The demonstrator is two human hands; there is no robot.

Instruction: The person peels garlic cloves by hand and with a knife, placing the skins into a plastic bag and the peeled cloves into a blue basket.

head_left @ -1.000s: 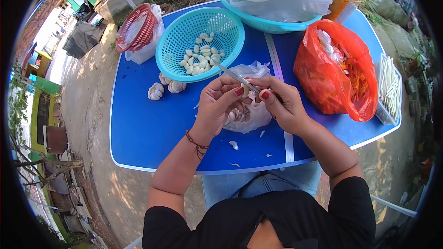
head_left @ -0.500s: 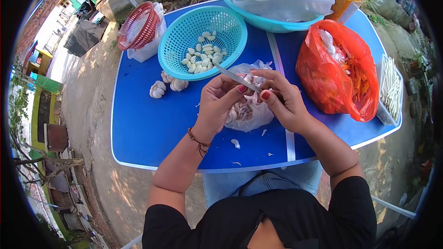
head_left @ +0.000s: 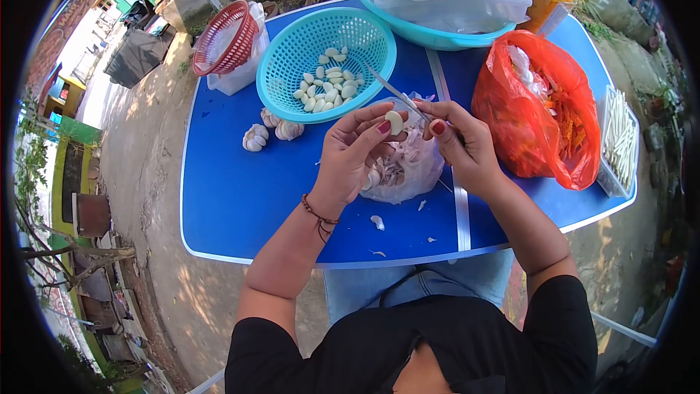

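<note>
On our table (head_left: 219, 204) we have cloves (head_left: 329, 95) in a basket (head_left: 281, 47), garlic bulbs (head_left: 255, 137) before it, and sticks (head_left: 620, 131) in a box (head_left: 611, 182) far right.

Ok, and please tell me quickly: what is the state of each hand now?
Left hand: closed, its grip holding a pale garlic clove between thumb and fingers.
Right hand: closed, holding a knife.

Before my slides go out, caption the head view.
Left hand holding pale oval garlic clove; right hand, slim metal knife.
</note>
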